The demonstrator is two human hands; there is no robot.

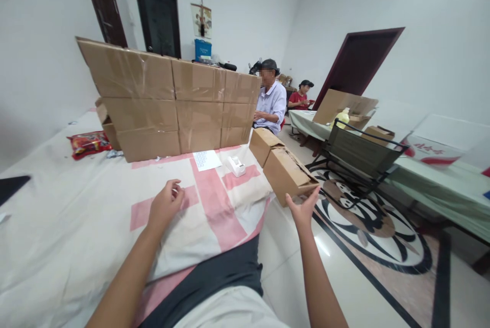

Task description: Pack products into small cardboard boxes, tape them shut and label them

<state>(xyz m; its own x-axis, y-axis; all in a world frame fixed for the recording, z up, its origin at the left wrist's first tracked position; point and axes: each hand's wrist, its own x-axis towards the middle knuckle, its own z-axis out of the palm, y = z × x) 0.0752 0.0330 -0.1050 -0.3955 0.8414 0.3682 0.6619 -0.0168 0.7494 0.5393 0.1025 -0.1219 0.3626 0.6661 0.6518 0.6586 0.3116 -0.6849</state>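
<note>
My right hand (304, 209) grips the near end of a brown cardboard box (285, 172), thumb on the left side and fingers on the right. The box's top flaps stand slightly raised, and it sits at the right edge of the cloth-covered table (168, 246). Another cardboard box (264, 145) adjoins its far end. Over the cloth, my left hand (168, 201) is half curled with the fingers loose and nothing visible in it. A white tape dispenser (236, 166) and a white sheet with blue print (207, 160) lie beyond the hands.
Stacked taped cartons (199, 121) form a wall across the table's far side. A red packet (89, 144) lies at left. Behind the cartons sits a person in a light shirt (272, 101); another in red (300, 98) is farther back. A folding chair (363, 147) stands at right.
</note>
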